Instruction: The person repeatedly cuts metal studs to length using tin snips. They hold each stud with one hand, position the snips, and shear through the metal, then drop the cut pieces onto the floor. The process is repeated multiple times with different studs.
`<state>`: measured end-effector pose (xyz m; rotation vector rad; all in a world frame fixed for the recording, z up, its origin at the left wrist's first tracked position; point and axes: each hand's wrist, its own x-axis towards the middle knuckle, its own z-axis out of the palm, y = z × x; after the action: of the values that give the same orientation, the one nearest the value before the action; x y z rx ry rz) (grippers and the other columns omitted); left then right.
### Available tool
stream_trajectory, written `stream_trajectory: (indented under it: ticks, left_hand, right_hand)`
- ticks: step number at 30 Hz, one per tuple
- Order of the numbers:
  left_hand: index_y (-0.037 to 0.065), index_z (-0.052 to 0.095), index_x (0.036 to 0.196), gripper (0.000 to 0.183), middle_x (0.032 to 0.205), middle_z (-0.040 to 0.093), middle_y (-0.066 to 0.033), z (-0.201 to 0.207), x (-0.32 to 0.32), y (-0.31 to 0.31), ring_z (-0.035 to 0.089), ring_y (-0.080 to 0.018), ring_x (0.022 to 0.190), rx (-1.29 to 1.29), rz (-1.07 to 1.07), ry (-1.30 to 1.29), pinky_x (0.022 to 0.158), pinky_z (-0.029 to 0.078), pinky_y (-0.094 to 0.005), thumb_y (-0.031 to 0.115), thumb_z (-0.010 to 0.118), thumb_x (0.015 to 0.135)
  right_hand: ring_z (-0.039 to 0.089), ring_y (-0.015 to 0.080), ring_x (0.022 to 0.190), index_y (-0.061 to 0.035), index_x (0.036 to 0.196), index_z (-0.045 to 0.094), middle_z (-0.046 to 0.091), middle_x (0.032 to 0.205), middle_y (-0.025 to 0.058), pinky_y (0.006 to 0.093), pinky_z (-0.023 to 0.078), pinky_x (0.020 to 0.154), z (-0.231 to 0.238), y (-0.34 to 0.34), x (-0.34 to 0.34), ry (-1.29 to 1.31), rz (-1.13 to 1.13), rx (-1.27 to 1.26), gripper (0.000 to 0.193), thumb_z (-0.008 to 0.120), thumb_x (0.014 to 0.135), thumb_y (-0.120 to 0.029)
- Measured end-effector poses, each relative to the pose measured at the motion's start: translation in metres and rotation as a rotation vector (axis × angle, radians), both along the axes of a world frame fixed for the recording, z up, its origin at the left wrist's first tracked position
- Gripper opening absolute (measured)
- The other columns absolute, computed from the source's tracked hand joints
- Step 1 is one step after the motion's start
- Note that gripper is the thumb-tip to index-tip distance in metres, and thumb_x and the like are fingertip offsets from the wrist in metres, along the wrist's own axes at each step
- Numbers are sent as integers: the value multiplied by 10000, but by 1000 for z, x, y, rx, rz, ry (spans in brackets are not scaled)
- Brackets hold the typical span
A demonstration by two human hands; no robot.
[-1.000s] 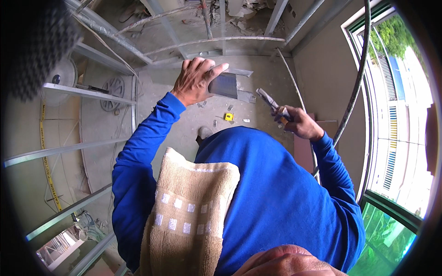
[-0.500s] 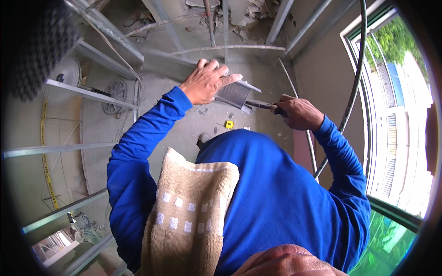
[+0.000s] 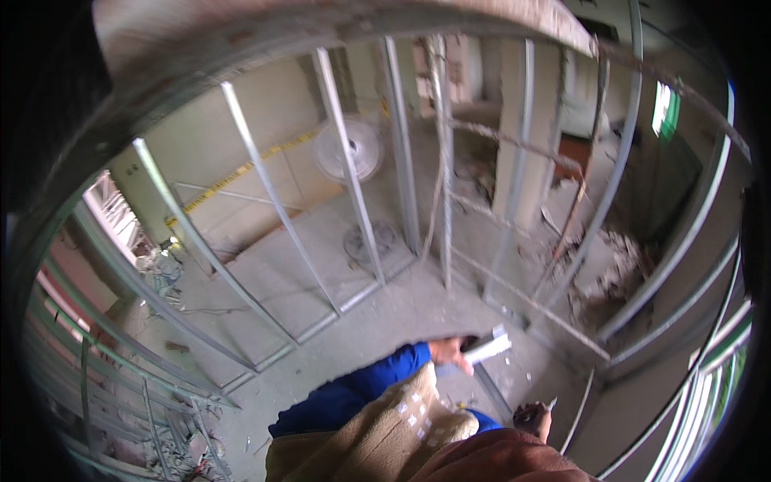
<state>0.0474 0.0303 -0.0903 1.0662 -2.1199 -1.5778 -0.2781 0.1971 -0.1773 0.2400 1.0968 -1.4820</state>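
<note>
The metal stud frame (image 3: 336, 112) stands erected, whereas work on the pale metal channel (image 3: 487, 349) appears unfinished, the piece projecting rightward from the left hand (image 3: 451, 351), whose fingers curl partly closed around its near end, while the right hand (image 3: 533, 418) sits apart, its finger opening and hold indiscernible.

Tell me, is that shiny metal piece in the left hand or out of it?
In it: the left hand grips one end of the metal piece, and the other end sticks out.
</note>
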Motion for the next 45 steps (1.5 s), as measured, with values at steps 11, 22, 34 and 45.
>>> stream_trajectory:
  ticks: [11, 22, 34, 45]
  left_hand:
    - [-14, 335, 1555, 1151, 1400, 577, -239, -26, -2, 126, 568, -329, 1299, -1, 212, -247, 1129, 426, -393, 358, 923, 639]
    - [-9, 323, 1556, 1270, 1416, 554, -308, -26, -4, 108, 545, -420, 1327, -241, 248, -171, 1136, 416, -426, 437, 951, 547]
    - [25, 375, 1514, 1149, 1258, 679, -268, 4, 43, 141, 643, -413, 1206, -101, 306, -134, 1031, 492, -444, 351, 950, 574]
    - [9, 392, 1500, 1139, 1248, 684, -265, 11, 65, 146, 662, -398, 1179, -144, 223, -172, 1018, 503, -441, 375, 951, 578]
  right_hand:
    - [469, 76, 645, -91, 1569, 318, 496, 843, -29, 249, 417, 564, 202, -163, 63, 831, -186, -861, 613, 584, 1069, -325]
    - [551, 293, 1336, 38, 1573, 327, 545, 1492, 165, 392, 439, 1113, 619, -135, 168, 1658, -609, -1981, 578, 523, 1092, -215]
    - [569, 258, 1224, 25, 1487, 402, 572, 1388, 138, 376, 456, 1027, 572, -167, 396, 1928, 105, -1914, 517, 561, 1063, -224]
    - [586, 226, 1122, 13, 1408, 471, 597, 1292, 114, 360, 472, 948, 453, -154, 368, 1618, 296, -1854, 462, 595, 1037, -232]
